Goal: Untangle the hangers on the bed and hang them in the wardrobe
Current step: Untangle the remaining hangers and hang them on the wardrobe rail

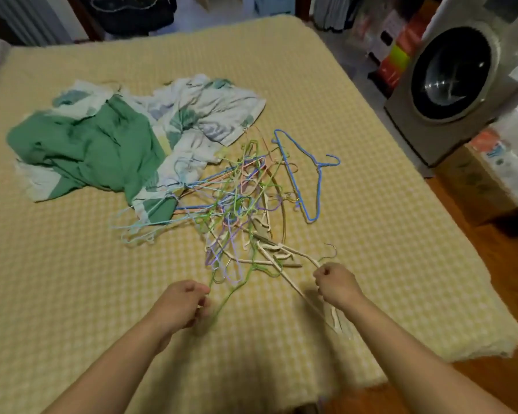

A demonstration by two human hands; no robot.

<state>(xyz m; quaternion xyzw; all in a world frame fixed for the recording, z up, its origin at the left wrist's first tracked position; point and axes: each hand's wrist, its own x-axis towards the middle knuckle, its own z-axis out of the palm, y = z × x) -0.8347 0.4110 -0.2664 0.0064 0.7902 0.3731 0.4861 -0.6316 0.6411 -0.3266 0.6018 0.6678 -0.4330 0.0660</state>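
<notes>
Two hands in, and the knot of wire hangers hasn't let go yet.

Your left hand (183, 303) pinches a thin green wire hanger (225, 297), and your right hand (335, 283) curls its grip round a cream wire hanger (307, 300); both hangers run back into the tangled heap of pastel wire hangers (240, 204) in the middle of the yellow checked bed (371, 264). Pull either one hard and I'd say its hook snags, dragging the whole heap toward you, or catching the green and floral cloth (108, 144) that overlaps the heap's left side. One blue wire hanger (305, 174) lies at the heap's right, seemingly free. You've got bare bed near you and to the right for laying hangers out, but the right edge drops to wooden floor (506, 279) beside the grey front-loading washing machine (458, 85).
</notes>
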